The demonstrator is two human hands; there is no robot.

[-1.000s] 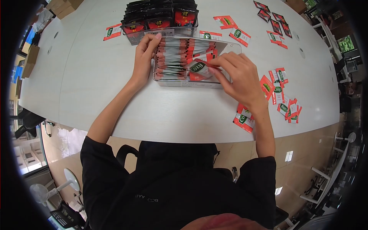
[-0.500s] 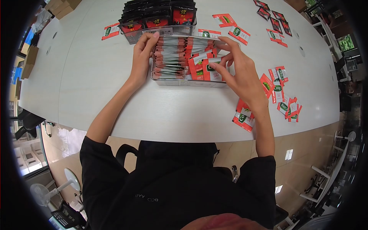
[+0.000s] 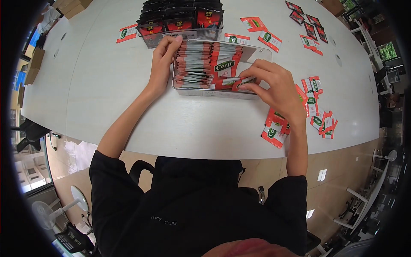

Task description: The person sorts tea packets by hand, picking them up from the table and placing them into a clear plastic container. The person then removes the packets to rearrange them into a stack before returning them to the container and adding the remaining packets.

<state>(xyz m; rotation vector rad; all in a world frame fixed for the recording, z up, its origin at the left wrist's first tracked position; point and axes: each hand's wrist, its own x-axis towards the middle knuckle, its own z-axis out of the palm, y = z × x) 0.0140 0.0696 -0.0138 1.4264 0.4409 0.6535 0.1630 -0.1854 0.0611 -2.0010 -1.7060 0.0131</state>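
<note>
A clear plastic bin (image 3: 264, 52) stands on the table, with red-and-white Cozy sachets (image 3: 195, 64) packed on edge in a row along its left half. My left hand (image 3: 162, 64) is closed on the bin's left wall, fingers over the rim. Inside the bin's front right part, my right hand (image 3: 276, 85) pinches a sachet (image 3: 243, 83) between thumb and fingers. One or more sachets lie tilted beside it, partly hidden. Behind these, another Cozy sachet (image 3: 224, 65) leans back with its label facing up.
Behind the bin stands a second clear container (image 3: 209, 34) full of black-and-red G7 coffee sachets (image 3: 180, 22). Loose Cozy sachets (image 3: 311, 100) lie to the right, with several more (image 3: 270, 40) behind the bin. Coffee sachets (image 3: 310, 30) are scattered at the far right of the white table (image 3: 98, 81).
My right hand has moved down toward the bin's front wall, and the sachets there have tipped from facing up to nearly on edge. My left hand stays on the bin, which has shifted slightly right.
</note>
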